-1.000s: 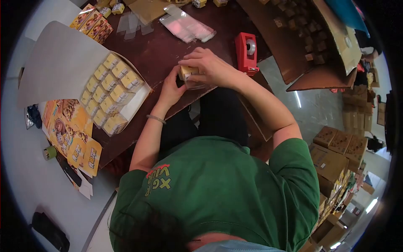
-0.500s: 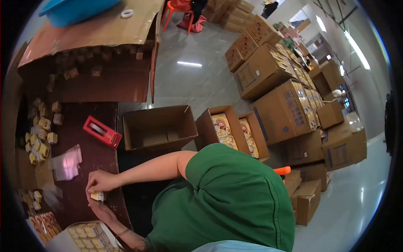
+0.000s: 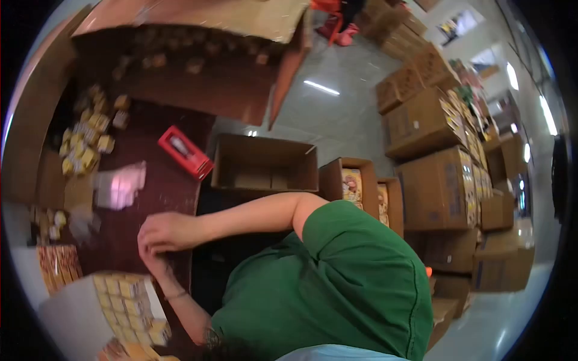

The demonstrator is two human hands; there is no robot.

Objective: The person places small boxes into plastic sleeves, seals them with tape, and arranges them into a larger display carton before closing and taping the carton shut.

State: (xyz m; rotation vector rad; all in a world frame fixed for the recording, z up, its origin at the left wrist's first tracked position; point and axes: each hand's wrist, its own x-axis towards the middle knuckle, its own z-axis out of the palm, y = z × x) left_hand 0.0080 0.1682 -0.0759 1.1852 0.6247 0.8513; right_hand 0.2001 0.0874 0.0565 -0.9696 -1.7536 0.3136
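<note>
My right hand [image 3: 171,231] reaches across from the upper arm with its fingers curled down over my left hand [image 3: 155,263]. The left hand comes up from below, and most of its fingers are covered by the right. Both look closed together, and whatever lies between them is hidden. Beyond them lie pinkish clear plastic bags [image 3: 121,185] on the dark red table [image 3: 144,129]. Near the lower hand stands an open white carton [image 3: 69,313] with rows of small yellow-and-white boxes [image 3: 129,307].
A pile of small boxes [image 3: 84,141] lies at the far side. A red open case [image 3: 185,151] rests near the table edge. An empty cardboard box [image 3: 265,165] stands beside the table. Large stacked cartons [image 3: 433,186] fill the right side.
The view has shifted, so the scene sits further right and higher. A small yellow-and-white box that showed between my hands is now hidden under my right hand.
</note>
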